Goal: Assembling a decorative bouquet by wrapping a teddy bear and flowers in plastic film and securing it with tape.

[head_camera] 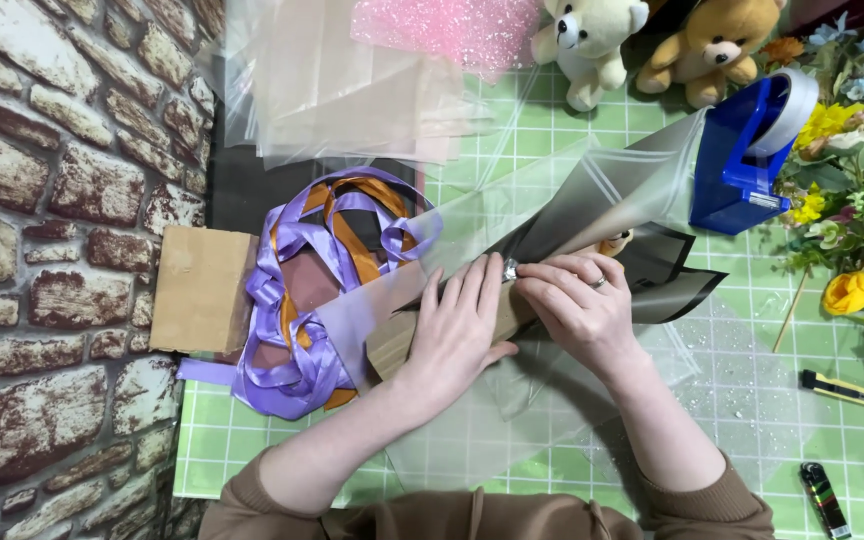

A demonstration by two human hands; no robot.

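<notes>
My left hand (457, 325) lies flat, fingers spread, pressing on a roll of frosted translucent wrapping film (592, 205) that slants from the middle of the table up to the right. My right hand (577, 305), a ring on one finger, presses its fingertips on the same wrap just beside the left hand. A small shiny bit (510, 268) shows between the two hands. Black-edged sheet (677, 285) sticks out under the wrap to the right, and something tan (615, 242) peeks out of the roll.
A tangle of purple and orange ribbon (302, 300) and a cardboard piece (202, 290) lie left. A blue tape dispenser (747, 150), flowers (852, 200), two teddy bears (652, 40), film sheets (352, 80), a yellow utility knife (842, 388) and a lighter (825, 500) ring the green grid mat (752, 400).
</notes>
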